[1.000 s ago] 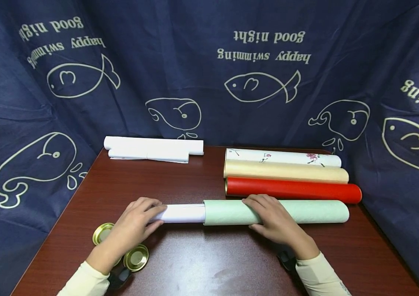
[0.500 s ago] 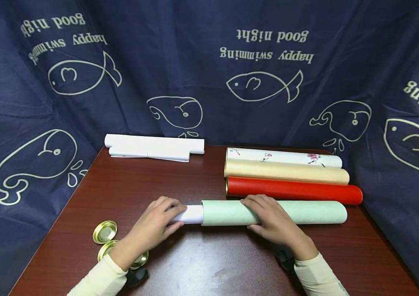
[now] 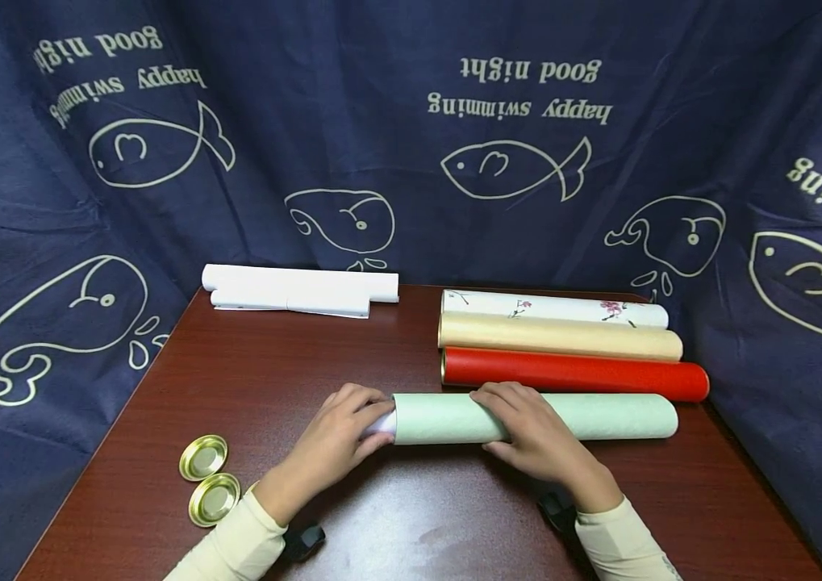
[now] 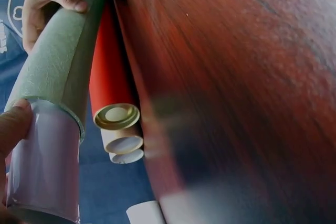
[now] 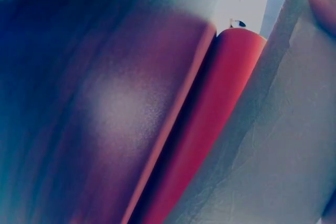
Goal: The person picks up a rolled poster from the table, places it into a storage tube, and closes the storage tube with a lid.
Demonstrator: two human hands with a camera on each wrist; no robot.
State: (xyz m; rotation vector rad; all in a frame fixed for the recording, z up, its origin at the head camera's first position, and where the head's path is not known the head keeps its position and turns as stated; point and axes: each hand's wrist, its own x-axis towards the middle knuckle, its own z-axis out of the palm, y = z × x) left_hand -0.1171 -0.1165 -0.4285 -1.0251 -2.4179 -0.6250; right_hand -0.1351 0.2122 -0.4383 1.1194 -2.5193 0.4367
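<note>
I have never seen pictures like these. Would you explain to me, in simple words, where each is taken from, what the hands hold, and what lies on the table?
There is no machine here, only a person's two bare hands. The wide picture is filmed from the head, looking forward and down; the closer ones, from each wrist. The left hand holds a white roll, which sits partly inside a green tube. The right hand grips that tube. On the table also lie a red tube, a beige tube, a flowered white tube, other white rolls and round gold-coloured lids.
</note>
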